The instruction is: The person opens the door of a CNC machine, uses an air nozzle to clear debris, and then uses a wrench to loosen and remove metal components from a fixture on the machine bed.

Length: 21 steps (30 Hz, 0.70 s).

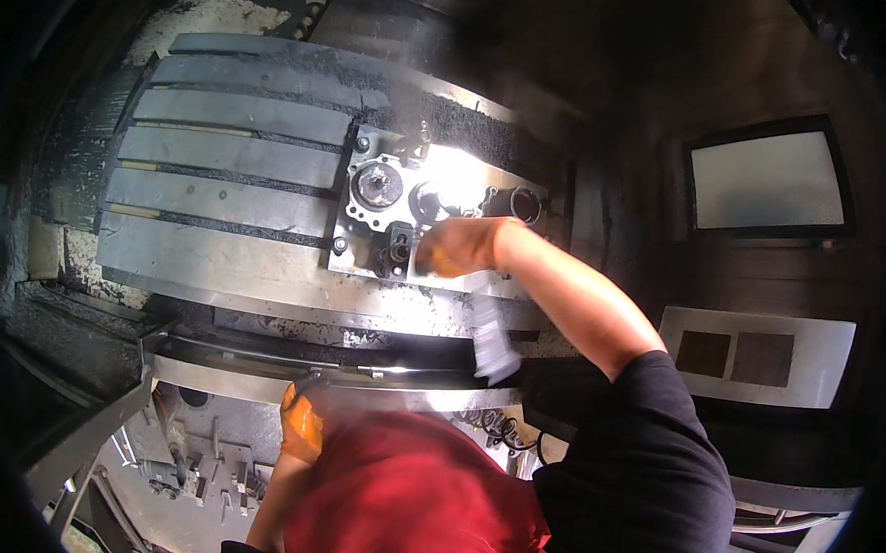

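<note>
My right hand [455, 247], in an orange glove, is closed over the near side of a metal fixture plate [349, 257]. From it a pale brush [495, 344], smeared by motion, hangs toward me past the table's front edge. On the plate, left of that hand, sits a machined metal part [378, 186] with a round boss and a scalloped flange. A dark clamp block [397, 252] is beside my fingers, and a ring-shaped part [520, 205] lies beyond my wrist. My left hand [302, 424], also orange-gloved, is curled low at the machine's front edge; what it holds is unclear.
The plate rests on a slotted machine table [229, 155] with dark chips in its grooves. A metal sill [437, 398] runs along the front. Below it are a coiled hose [495, 424] and a surface with several tools [212, 475]. A window [769, 178] is at right.
</note>
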Tool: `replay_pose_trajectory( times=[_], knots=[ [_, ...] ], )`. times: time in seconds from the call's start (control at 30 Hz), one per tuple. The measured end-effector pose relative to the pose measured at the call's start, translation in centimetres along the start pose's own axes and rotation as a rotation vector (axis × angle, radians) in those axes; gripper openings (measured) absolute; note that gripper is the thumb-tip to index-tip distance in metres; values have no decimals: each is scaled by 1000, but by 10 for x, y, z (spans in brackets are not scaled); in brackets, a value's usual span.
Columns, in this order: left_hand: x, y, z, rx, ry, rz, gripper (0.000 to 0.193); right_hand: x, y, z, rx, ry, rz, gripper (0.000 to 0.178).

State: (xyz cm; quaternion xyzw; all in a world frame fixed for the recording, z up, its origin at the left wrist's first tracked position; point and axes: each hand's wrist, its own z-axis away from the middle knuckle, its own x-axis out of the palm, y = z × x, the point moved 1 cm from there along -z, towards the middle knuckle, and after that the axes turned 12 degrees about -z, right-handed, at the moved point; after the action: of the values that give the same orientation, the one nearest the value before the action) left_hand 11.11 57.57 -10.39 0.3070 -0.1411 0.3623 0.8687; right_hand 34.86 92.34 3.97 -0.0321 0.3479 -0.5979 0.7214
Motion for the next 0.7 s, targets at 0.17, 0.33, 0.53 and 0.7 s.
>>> replay_pose_trajectory(
  times=[0.17, 0.33, 0.53, 0.7],
  knots=[
    [7, 10, 6, -47, -1, 115, 25, -74, 32, 4, 418, 284, 243, 36],
    [-13, -8, -4, 46, -2, -9, 25, -37, -4, -19, -119, 286, -76, 38],
    [-8, -12, -10, 30, 8, -37, 22, -63, 39, -18, 80, -219, 947, 29],
    [-13, -17, -15, 51, -6, -85, 24, -57, 17, -41, -296, 484, -230, 47]
  ],
)
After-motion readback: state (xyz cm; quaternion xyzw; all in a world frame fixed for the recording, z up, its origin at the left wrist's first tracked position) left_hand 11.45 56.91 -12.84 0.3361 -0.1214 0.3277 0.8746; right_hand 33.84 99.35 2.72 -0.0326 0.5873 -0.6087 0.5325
